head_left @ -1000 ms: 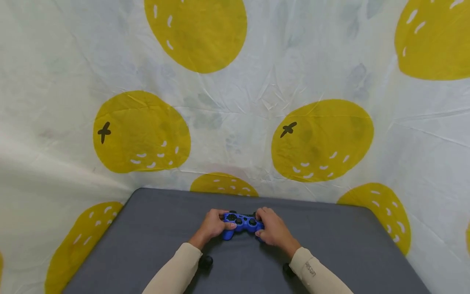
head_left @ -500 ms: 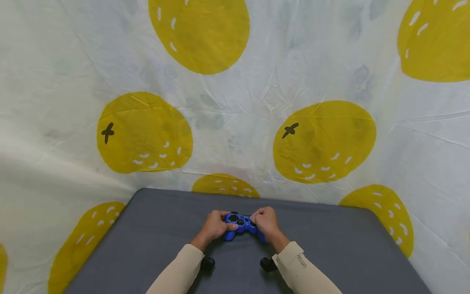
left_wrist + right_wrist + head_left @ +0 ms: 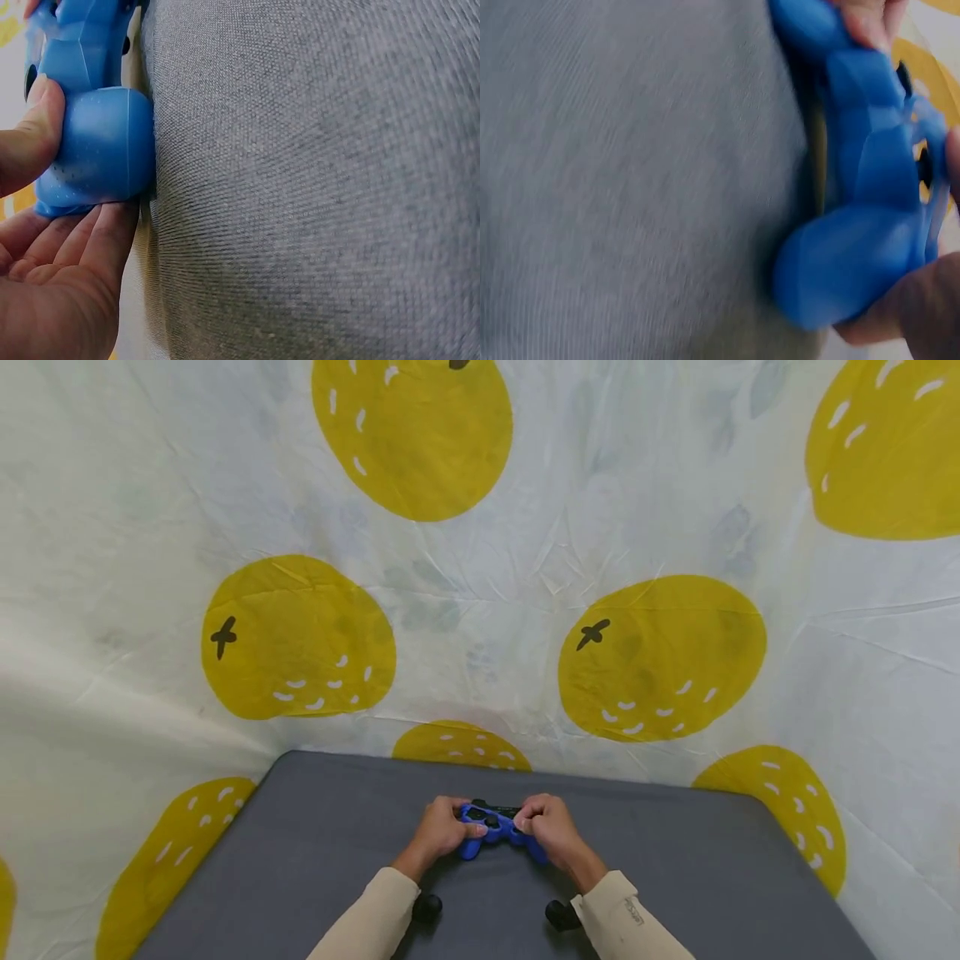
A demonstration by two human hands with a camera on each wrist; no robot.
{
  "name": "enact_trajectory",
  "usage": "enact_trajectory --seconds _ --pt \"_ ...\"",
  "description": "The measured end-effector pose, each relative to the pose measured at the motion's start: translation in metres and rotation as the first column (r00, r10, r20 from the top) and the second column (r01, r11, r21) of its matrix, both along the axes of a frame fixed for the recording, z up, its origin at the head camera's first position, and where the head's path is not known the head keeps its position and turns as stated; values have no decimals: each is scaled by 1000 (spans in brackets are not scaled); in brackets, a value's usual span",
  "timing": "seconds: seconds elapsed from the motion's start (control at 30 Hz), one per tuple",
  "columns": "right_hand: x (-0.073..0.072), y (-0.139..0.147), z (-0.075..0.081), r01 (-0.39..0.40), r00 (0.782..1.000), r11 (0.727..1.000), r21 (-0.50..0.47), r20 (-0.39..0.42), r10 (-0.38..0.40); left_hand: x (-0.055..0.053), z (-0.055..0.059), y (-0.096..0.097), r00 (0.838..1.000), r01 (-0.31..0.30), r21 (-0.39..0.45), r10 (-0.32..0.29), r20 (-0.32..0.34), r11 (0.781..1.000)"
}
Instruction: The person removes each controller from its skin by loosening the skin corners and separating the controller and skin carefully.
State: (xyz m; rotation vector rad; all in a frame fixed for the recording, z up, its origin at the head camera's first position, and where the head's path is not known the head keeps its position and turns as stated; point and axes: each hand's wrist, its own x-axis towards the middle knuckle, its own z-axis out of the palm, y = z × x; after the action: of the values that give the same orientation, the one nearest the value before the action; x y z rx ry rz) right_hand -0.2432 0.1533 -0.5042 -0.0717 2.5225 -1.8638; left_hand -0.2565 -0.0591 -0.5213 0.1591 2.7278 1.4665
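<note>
A black game controller [image 3: 502,812] in a blue cover [image 3: 493,835] lies on the grey table between both hands. Along its upper right edge the cover stands away, and black shows behind it. My left hand [image 3: 437,828] holds the left grip, thumb on top; in the left wrist view its fingers [image 3: 109,236] lie against the blue handle's end. With thumb and forefinger my right hand [image 3: 551,831] pinches the cover near the right stick. The right wrist view is blurred, but a lifted blue rim [image 3: 928,124] shows beside a black stick.
The grey cloth-covered table [image 3: 337,810] extends around the hands. A white sheet [image 3: 480,643] printed with yellow fruit hangs behind and at both sides. A black rounded device [image 3: 427,907] sits under the left wrist, another black device [image 3: 561,915] under the right.
My right hand has gone from holding the controller's right side to pinching the blue cover over its face. The cover's upper edge has come away, baring black. The left hand keeps its hold.
</note>
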Motion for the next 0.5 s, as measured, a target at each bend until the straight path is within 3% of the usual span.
enact_trajectory --seconds 0.17,0.3,0.5 --pt "3 2 -5 -26 991 989 147 -128 45 1 -1 0 999 -4 14 3 32 1000" --pt "2 1 -7 9 980 971 238 -197 40 0 -1 1 999 -4 3 4 34 1000" --pt "2 -19 7 32 993 953 302 -120 5 1 0 -7 1000 21 -6 -21 5 1000"
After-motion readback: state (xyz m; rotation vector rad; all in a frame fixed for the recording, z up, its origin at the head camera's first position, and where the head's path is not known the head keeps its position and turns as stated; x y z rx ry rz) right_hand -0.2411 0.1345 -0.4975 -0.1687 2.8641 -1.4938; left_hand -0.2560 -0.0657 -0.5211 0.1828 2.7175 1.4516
